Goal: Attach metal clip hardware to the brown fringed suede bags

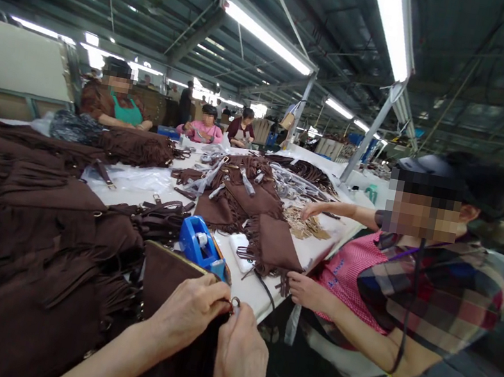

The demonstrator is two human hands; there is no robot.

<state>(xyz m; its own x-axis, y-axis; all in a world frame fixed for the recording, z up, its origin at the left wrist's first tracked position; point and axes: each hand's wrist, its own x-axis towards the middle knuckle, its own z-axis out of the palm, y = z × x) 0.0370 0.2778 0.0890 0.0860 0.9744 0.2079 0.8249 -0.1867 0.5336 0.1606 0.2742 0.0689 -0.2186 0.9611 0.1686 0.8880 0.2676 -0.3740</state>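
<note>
My left hand (192, 308) pinches the corner of a brown bag (165, 277) with a gold zipper edge, at the lower middle. Close beside it, my right hand (243, 349) has its fingers closed on a small metal ring (236, 301). The two hands' fingertips nearly meet at the ring. Below my hands the bag's lower part is dark and partly hidden. Just beyond the bag stands a blue tape dispenser (203, 245) on the white table (257, 296).
Piles of brown fringed bags (34, 208) cover the left side. More bags (272, 241), straps and tan tags (307, 224) lie farther along the table. A person in a plaid shirt (434, 286) sits close on the right, a hand (309, 291) at a bag. Others sit beyond.
</note>
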